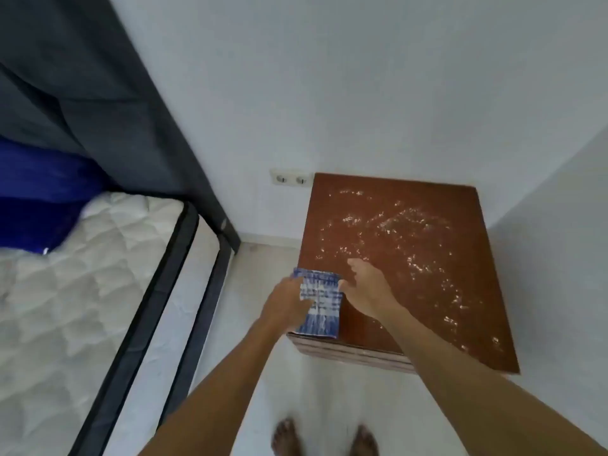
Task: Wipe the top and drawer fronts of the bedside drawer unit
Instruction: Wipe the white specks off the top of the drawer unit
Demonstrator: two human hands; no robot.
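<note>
At centre frame, a blue-and-white cloth [319,306] lay on the near left corner of the brown drawer unit [411,268], whose top glistened with droplets. The left hand [289,303] and right hand [368,292] pinched its side edges.

A bedroom in a home: quilted white mattress [65,291] on a dark bed frame [171,291], blue pillow [36,205], brown bedside drawer unit [404,258] against a plain white wall [362,77], double wall socket [291,179], bare feet [324,437] on pale floor [263,274].
</note>
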